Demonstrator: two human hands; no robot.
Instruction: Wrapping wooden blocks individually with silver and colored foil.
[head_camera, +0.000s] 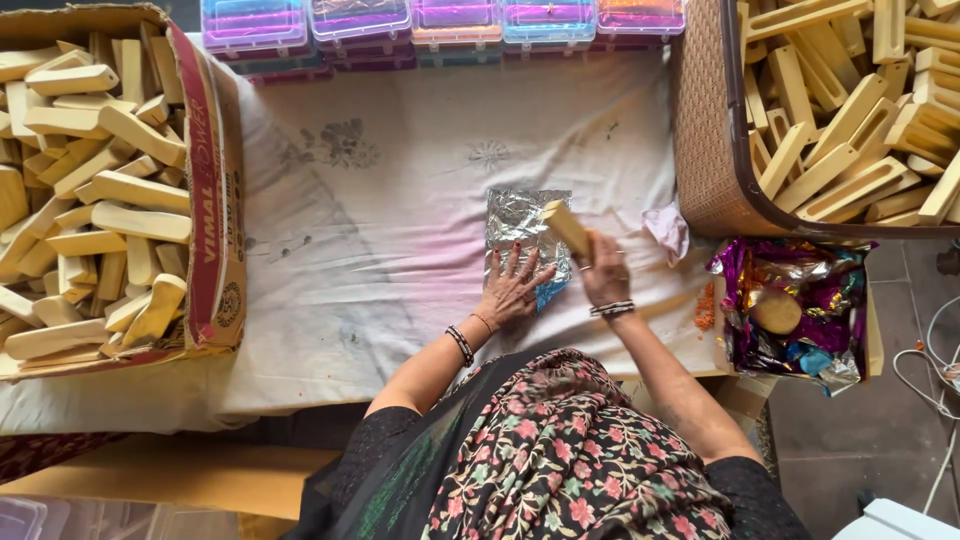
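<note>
Right hand grips wooden piece, long axis up-left over foil sheet

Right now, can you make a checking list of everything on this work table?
Surface: white stained cloth over the table.
Job's things: crinkled silver foil sheet; pale yellow wooden block.
Clutter: cardboard box and brown woven basket full of similar blocks; shiny coloured wrappers; pink rag.
Grip: left hand flat on the foil; right hand holds the block.
Cables: white cable on the floor.
Surroundings: colourful plastic boxes.
</note>
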